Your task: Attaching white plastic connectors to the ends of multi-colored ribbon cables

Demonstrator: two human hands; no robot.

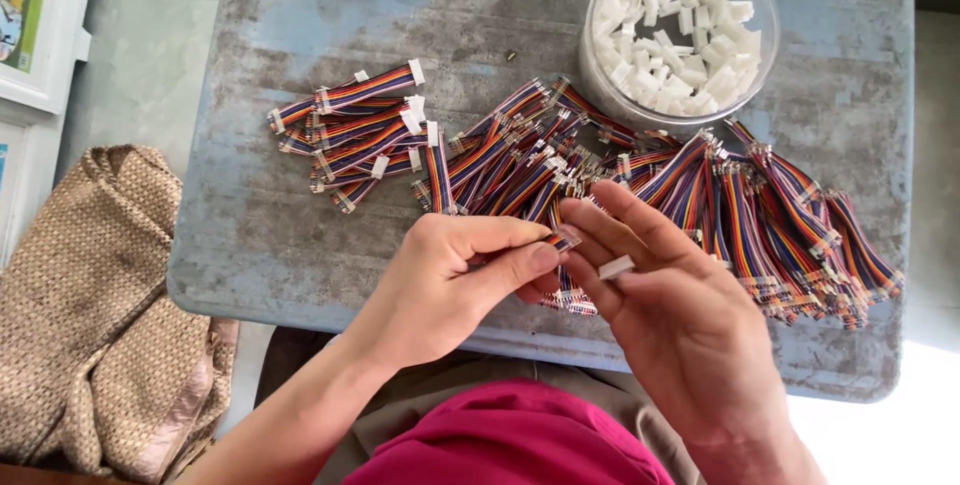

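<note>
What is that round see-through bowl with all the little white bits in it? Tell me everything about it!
The bowl is round and clear, plastic by the look of it, with no lid on. It stands upright at the far right of the worn blue-grey table. It is well filled with small white plastic plugs, heaped loosely. Some rainbow-striped wires lie against its near side. No hand touches it.

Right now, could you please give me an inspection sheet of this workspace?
Surface: worn blue-grey table, scuffed.
Job's things: short rainbow ribbon cable pinched by left hand; small white plastic connector on right hand.
Clutter: small dark speck near the tub.
Grippers: both hands bare, close together.
Cables: loose pile of rainbow cables; connector-tipped bundle at left.
Surroundings: clear round tub of white connectors; woven tan bag on the floor.
</note>
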